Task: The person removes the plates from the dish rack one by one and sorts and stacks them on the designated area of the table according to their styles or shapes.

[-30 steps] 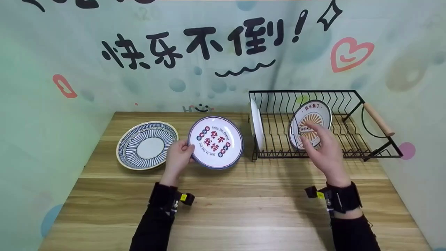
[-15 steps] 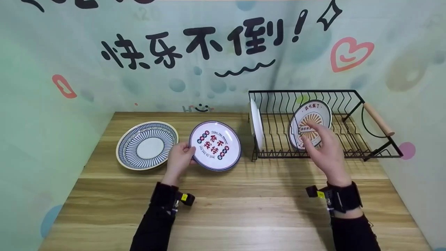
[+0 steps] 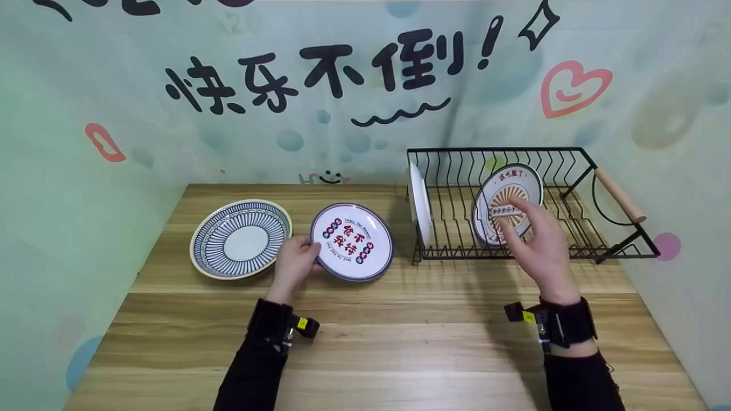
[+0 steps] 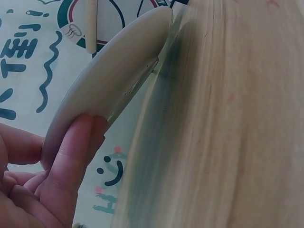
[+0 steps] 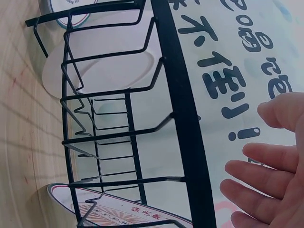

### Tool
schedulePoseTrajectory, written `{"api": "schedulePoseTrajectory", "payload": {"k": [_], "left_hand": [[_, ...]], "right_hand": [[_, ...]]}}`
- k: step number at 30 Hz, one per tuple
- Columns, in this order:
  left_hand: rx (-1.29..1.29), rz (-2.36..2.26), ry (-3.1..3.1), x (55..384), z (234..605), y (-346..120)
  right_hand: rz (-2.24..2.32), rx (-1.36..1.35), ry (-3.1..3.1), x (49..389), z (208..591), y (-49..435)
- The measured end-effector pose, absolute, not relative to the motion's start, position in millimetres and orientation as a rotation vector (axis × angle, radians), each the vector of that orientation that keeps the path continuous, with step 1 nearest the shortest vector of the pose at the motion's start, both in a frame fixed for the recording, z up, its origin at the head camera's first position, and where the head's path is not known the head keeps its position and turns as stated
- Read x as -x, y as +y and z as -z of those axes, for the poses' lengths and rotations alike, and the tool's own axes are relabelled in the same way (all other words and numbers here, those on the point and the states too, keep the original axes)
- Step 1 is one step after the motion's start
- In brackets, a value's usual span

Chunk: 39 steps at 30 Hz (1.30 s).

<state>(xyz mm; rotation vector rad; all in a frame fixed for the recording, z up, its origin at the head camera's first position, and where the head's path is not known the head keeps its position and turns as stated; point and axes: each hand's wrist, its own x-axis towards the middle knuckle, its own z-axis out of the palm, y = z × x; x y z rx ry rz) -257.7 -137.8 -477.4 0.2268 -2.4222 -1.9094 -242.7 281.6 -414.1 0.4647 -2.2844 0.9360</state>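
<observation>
My left hand (image 3: 294, 261) pinches the left rim of a white plate (image 3: 351, 242) with a blue edge and red characters. In the left wrist view the plate's pale underside (image 4: 114, 71) shows, tilted over the table, thumb on one face and fingers on the other. My right hand (image 3: 542, 245) is at the front of a black wire dish rack (image 3: 457, 251), holding nothing. Its fingers (image 5: 256, 173) are spread and apart from the rack in the right wrist view. A plate with an orange ray pattern (image 3: 517, 185) stands in the rack behind that hand.
Another white plate (image 3: 421, 205) stands on edge at the rack's left end. Left of my left hand lies a blue-and-white striped bowl-like dish (image 3: 245, 242). A wooden handle (image 3: 621, 195) is on the rack's right side. Printed cloth walls (image 3: 320, 142) border the wooden table (image 3: 400, 342).
The plate in my left hand has sunk slightly towards the table and tilted flatter. My right hand has shifted slightly right, away from the patterned plate in the rack.
</observation>
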Motion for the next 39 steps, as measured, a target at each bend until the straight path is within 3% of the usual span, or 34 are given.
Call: {"api": "schedulePoseTrajectory", "payload": {"k": [19,39], "left_hand": [[-0.247,2.063,-2.335,259.0,484.9,-137.1],[-0.276,1.928,-2.474,260.0,483.2,-140.0]], "right_hand": [[-0.916,-0.413,-2.283,241.1,413.4,283.7],[-0.923,-0.401,-2.299,242.7,413.8,284.0]]}}
